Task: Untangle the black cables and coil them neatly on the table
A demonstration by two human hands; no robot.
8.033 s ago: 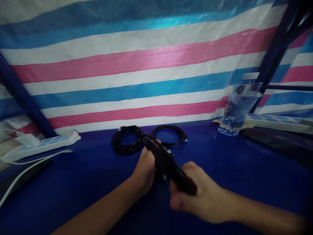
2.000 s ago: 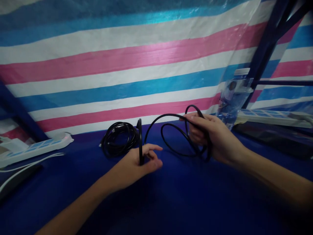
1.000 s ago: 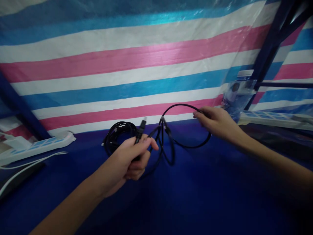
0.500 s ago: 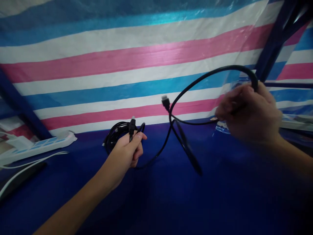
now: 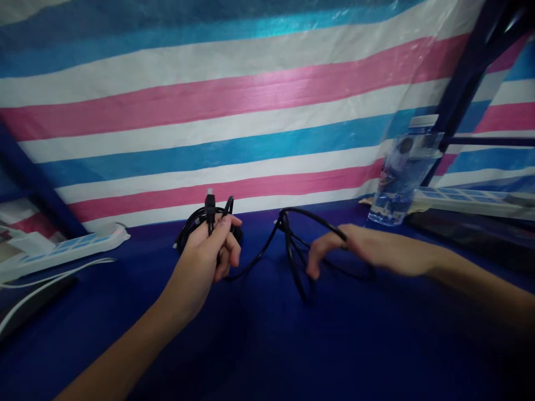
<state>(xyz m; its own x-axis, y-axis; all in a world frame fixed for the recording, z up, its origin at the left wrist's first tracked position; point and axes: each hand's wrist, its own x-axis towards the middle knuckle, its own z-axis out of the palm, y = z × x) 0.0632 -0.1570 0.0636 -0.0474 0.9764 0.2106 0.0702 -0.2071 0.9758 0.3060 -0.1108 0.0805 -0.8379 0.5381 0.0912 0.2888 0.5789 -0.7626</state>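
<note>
A white power strip (image 5: pixel 62 250) lay at the table's (image 5: pixel 267 345) left edge. The left hand (image 5: pixel 209 253) was clenched around one end of a black cable (image 5: pixel 259 257), plug pointing up, before a coiled cable (image 5: pixel 188 231). The right hand (image 5: pixel 368 250) gripped the cable's loose loops, low over the table. A water bottle (image 5: pixel 403 172) stood far right.
</note>
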